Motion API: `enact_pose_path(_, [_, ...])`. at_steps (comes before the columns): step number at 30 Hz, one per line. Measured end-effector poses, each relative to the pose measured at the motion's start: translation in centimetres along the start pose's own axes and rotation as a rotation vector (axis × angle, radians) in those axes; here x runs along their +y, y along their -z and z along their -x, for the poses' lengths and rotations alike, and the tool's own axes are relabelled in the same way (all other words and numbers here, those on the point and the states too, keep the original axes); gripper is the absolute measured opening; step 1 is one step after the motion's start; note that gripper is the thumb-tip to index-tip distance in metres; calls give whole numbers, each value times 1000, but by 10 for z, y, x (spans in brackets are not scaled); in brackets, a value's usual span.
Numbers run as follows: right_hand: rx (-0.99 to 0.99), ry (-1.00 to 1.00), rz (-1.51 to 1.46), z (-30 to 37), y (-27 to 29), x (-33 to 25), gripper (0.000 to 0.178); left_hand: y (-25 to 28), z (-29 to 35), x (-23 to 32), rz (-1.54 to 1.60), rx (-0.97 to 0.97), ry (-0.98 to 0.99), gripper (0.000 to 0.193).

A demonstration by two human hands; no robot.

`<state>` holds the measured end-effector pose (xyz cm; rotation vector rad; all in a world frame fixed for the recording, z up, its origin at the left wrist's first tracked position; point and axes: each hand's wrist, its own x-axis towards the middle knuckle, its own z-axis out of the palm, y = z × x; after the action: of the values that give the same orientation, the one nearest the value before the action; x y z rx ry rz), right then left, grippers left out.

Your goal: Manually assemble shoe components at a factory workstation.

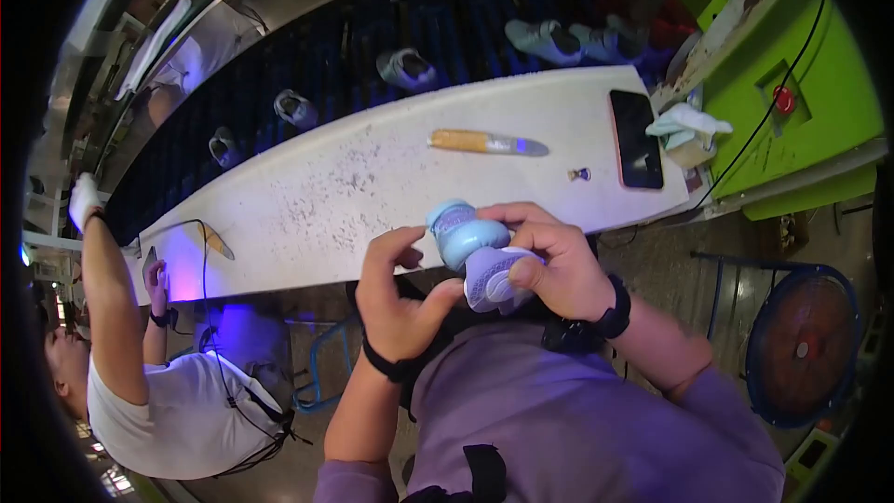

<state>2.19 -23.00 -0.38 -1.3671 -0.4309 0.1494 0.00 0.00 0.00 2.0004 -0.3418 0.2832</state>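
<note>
My right grip (570, 272) holds a rounded, pale-blue and lavender shoe (473, 240); my left grip (396, 305) is wide, just beside it.

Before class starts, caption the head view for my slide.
Right fingers grip a pale-blue shoe by a white table, shoes beyond.

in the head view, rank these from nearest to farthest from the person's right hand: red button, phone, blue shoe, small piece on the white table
From the right hand:
1. Blue shoe: in its grasp.
2. Small piece: on the white table, just beyond the hand.
3. Phone: table's right end.
4. Red button: far right, on the green machine.
</note>
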Motion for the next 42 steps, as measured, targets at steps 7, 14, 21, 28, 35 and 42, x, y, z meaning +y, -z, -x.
enact_pose_path(7, [32, 67, 21, 2, -11, 18, 41, -26, 29, 7, 71, 56, -74, 45])
enact_pose_path(14, [72, 155, 161, 16, -19, 19, 44, -17, 38, 4, 49, 53, -141, 34])
enact_pose_path(21, [-20, 226, 281, 22, -23, 17, 41, -6, 48, 3, 103, -5, -165, 37])
enact_pose_path(28, [-29, 260, 270, 19, -22, 22, 40, -4, 46, 0, 70, -36, -171, 38])
enact_pose_path(35, [10, 179, 222, 24, -18, 20, 41, -10, 38, 6, 74, 19, -192, 36])
enact_pose_path(42, [-205, 32, 572, -2, 9, -21, 57, -20, 0, 8, 16, -33, -271, 34])
